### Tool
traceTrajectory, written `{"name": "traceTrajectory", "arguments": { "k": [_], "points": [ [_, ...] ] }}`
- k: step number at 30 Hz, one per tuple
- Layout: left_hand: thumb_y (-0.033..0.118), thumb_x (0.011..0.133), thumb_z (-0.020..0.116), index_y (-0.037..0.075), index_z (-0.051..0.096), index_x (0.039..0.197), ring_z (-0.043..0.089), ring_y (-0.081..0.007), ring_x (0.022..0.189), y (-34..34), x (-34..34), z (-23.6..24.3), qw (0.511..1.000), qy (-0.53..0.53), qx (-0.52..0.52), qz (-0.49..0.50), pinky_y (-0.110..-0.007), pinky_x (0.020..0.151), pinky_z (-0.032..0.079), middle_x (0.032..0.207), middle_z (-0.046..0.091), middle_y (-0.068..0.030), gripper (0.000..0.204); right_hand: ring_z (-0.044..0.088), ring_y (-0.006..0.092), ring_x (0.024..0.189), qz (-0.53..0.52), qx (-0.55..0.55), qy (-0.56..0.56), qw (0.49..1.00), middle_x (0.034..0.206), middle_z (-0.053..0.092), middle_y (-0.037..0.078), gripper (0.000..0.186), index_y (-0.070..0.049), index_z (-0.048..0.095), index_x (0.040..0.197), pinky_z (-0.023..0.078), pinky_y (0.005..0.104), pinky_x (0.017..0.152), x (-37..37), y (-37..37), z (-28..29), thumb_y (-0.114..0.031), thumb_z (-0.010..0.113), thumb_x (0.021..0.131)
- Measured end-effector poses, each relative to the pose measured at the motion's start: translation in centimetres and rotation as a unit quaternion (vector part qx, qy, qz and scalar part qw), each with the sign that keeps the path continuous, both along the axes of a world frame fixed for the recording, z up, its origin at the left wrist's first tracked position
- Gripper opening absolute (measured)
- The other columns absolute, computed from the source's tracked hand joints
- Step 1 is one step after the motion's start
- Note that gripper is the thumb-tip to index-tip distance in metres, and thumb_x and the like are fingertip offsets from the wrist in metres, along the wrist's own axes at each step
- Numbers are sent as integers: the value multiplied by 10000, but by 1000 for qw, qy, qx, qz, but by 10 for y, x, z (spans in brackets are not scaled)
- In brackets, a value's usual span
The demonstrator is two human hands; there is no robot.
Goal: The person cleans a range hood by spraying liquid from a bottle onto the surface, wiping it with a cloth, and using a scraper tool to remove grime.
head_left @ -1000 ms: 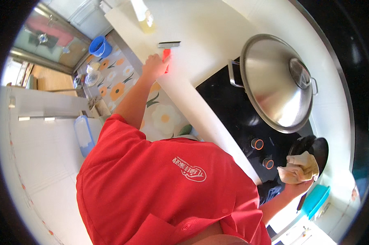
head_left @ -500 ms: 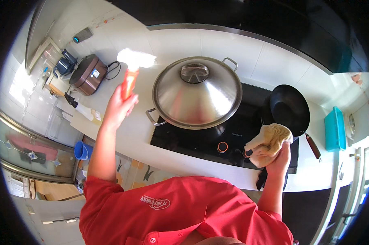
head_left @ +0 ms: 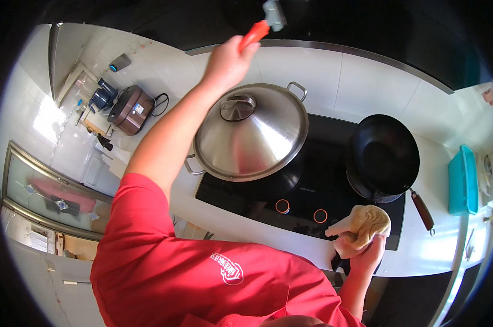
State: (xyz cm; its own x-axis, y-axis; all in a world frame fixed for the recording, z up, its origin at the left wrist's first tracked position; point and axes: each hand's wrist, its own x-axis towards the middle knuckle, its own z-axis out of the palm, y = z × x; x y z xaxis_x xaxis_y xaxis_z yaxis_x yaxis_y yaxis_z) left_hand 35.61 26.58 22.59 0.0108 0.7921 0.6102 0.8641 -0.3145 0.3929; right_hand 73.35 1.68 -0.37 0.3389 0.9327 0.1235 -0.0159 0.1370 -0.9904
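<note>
My left hand (head_left: 231, 61) grips the red handle of a scraper (head_left: 255, 32), whose grey head is raised against the black range hood (head_left: 344, 24). Below it sits a large steel pot with a domed lid (head_left: 268, 136) on the black cooktop (head_left: 312, 152). My right hand (head_left: 370, 251) holds a crumpled beige cloth (head_left: 366, 223) over the cooktop's front edge, near the orange-ringed knobs (head_left: 320, 216). A black frying pan (head_left: 382, 152) rests on the cooktop to the right of the pot, its brown handle pointing toward me.
A brown rice cooker (head_left: 132, 106) with a cord and a dark blue kettle (head_left: 102, 95) stand at the back left. A turquoise container (head_left: 461, 182) stands on the right of the white counter (head_left: 426, 256). A glass-panelled door (head_left: 44, 196) is at the left.
My left hand took the scraper from the left counter and has raised it to the range hood. My view has turned toward the cooktop. My right hand still holds the cloth.
</note>
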Motion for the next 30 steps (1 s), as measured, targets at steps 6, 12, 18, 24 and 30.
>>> {"name": "traceTrajectory", "arguments": {
  "k": [6,12,18,24,30],
  "points": [
    [380,877,598,28,603,865,634,-348,682,7,96,15,999,3,20,-44,-431,611,477,702,631,-176,351,578,263,1020,-3,-16,193,981,1131,563,154,427,20,489,1192,485,366,865,3,1,18,-258,467,869],
    [375,909,569,35,631,943,595,-178,588,-24,-9,21,998,-16,15,56,-352,560,448,647,610,-85,347,593,269,979,27,7,311,950,1102,561,162,446,2,425,1249,516,364,836,2,-2,31,-275,393,901],
    [413,877,594,22,609,902,643,-301,679,-7,83,32,1000,28,-6,0,-397,613,476,733,645,-167,392,571,258,1009,93,15,258,961,1107,571,164,386,36,483,1175,477,360,863,-4,2,37,-216,396,896],
    [392,894,585,31,616,912,624,-225,632,-36,-1,41,997,-28,-36,63,-359,599,470,671,620,-110,363,595,274,973,45,12,337,940,1132,569,189,471,36,467,1221,495,363,844,-8,-6,32,-256,439,853],
    [423,887,573,23,599,870,632,-343,701,-20,72,43,999,12,-38,4,-416,625,471,712,632,-166,401,612,275,877,28,-12,324,945,1073,563,181,479,39,422,1233,531,373,715,-9,-9,37,-246,402,849]
  ]
}}
